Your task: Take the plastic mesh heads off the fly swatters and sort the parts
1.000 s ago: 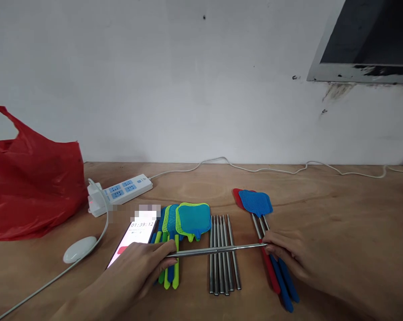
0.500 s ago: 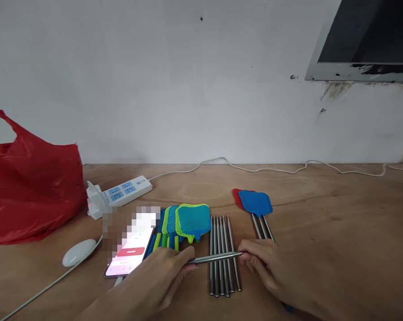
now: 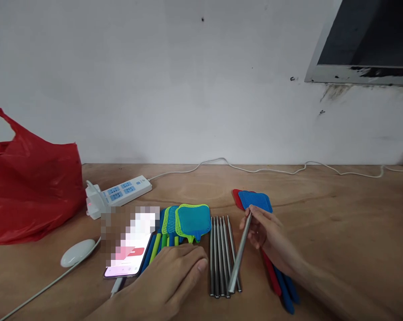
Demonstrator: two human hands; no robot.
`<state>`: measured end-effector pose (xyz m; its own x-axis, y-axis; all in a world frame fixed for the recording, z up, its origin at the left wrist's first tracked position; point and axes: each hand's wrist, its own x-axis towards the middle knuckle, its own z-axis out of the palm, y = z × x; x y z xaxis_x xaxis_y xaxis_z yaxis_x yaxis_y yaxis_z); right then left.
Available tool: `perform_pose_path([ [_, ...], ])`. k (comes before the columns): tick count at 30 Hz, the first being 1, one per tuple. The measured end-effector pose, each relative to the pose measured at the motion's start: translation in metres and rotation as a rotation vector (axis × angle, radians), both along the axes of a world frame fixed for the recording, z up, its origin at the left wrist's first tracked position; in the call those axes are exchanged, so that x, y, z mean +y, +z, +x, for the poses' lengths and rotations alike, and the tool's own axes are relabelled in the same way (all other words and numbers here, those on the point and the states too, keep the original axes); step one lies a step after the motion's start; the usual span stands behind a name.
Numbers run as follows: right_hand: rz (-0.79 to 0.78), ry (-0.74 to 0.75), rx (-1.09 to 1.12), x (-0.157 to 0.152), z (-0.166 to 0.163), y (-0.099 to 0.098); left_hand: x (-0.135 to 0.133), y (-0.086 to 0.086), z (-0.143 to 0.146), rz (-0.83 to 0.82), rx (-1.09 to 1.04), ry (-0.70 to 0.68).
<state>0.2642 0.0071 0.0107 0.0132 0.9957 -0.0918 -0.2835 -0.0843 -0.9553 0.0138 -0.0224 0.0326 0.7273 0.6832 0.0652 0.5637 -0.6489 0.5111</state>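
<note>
My right hand [image 3: 264,232] pinches the thin upper end of a metal rod [image 3: 239,254]. The rod slants down to the left, its thick end over the row of metal rods [image 3: 219,258] lying side by side. My left hand [image 3: 177,272] is left of that row, fingers together and bent down, with nothing visible in them. Beyond it are several fly swatter heads [image 3: 193,219] in blue and lime green. Coloured handles [image 3: 155,248] lie partly under my left hand. Behind my right hand lie blue [image 3: 256,199] and red [image 3: 237,198] fly swatters, their handles [image 3: 283,290] toward me.
A lit phone [image 3: 130,249] with a cable lies left of the handles. Behind it is a white power strip [image 3: 127,189] with a plugged-in charger. A white oval device [image 3: 79,253] and a red plastic bag [image 3: 34,187] are at the left. A white cable [image 3: 271,169] runs along the wall.
My left hand has let go of the metal rod and moved slightly right and down. My right hand has lifted the rod's thin end up and away, turning it from level to steep.
</note>
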Motion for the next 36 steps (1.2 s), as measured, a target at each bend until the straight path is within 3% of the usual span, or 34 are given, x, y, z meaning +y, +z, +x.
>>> perform_pose_path([
  [2,-0.002,-0.044,-0.118,0.010,0.008,-0.005,0.004,-0.003,-0.001,0.053,0.029,-0.011],
  [5,0.062,0.014,-0.392,0.022,0.017,-0.016,0.008,-0.008,0.000,0.120,0.086,-0.049],
  [11,0.213,0.025,-0.740,0.025,0.020,-0.031,0.007,-0.010,0.002,0.123,0.070,-0.105],
  [22,0.549,-0.052,-1.280,0.026,0.031,-0.035,0.005,-0.018,-0.003,0.115,0.041,-0.126],
  [30,0.472,-0.106,-1.753,0.014,0.038,-0.027,0.004,-0.021,-0.003,0.120,0.022,-0.128],
  [36,0.409,-0.132,-1.830,0.011,0.036,-0.028,0.003,-0.020,-0.003,0.132,0.026,-0.122],
])
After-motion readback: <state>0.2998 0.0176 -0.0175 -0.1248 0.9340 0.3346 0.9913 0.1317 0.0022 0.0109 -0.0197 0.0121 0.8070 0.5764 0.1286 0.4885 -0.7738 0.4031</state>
